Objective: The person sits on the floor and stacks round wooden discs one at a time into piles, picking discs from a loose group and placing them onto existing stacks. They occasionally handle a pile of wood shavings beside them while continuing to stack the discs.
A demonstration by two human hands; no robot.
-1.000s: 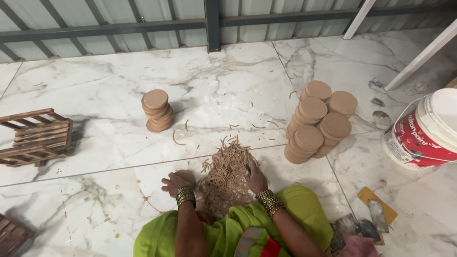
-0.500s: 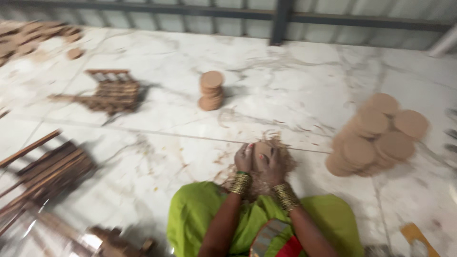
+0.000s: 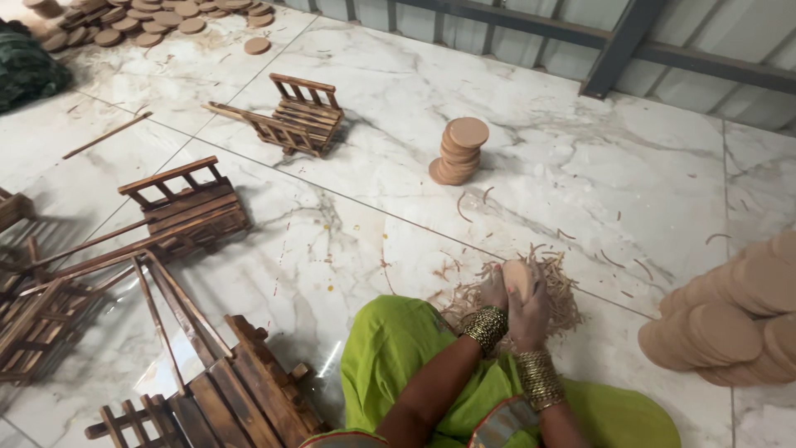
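Both my hands hold one round wooden disc (image 3: pixel 518 278) upright over a heap of wood shavings (image 3: pixel 557 290) on the marble floor. My left hand (image 3: pixel 494 290) grips its left edge. My right hand (image 3: pixel 531 311) wraps its right side. Gold bangles sit on both wrists, and green cloth covers my knees below. A short stack of discs (image 3: pixel 458 152) stands further out on the floor.
Large stacks of discs (image 3: pixel 730 319) rise at the right edge. Dark wooden slatted racks lie at the left: one near my knee (image 3: pixel 220 394), one in the middle (image 3: pixel 186 211), one further away (image 3: pixel 294 120). More discs (image 3: pixel 141 21) are scattered at the top left, before a metal wall.
My hands have come up from the shavings with a disc between them. The view has swung left, so the racks are in sight and the white bucket is gone.
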